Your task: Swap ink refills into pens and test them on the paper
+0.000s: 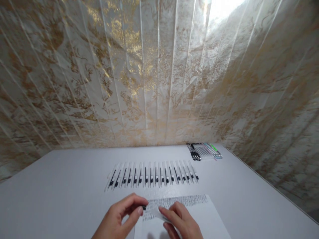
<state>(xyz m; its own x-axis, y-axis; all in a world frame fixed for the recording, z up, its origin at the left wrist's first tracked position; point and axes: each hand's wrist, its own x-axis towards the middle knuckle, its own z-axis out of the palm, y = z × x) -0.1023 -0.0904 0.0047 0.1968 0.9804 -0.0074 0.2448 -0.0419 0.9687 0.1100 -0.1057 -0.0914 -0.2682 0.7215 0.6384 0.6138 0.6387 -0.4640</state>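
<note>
— So what takes up most of the view?

— Mostly the wall (159,73), pale panels veined with gold, rising behind a white bench (62,172) that runs into the corner.

— And on the bench?

— Nearest the person lies a sheet of paper (199,215) with lines of small writing across its top. Beyond it a row of pens (153,174) lies side by side, clear barrels with dark tips all pointing toward the person, probably laid out that way so each can be picked up in turn. Well apart, near the back corner, sits a clear packet of pens (204,151) with a few coloured ones at its right end.

— What are the hands doing?

— Both meet over the top left of the paper. The left hand (119,219) is pinched, thumb and fingers closed on the dark-tipped end of a single pen (153,209). The right hand (180,220) is closed on the other end of its clear barrel, fingers on top.

— How does that pen look?

— Slim, see-through, blurred; it lies nearly level just above the written lines, held at both ends, which looks like a grip for pulling something off or pushing it on.
</note>
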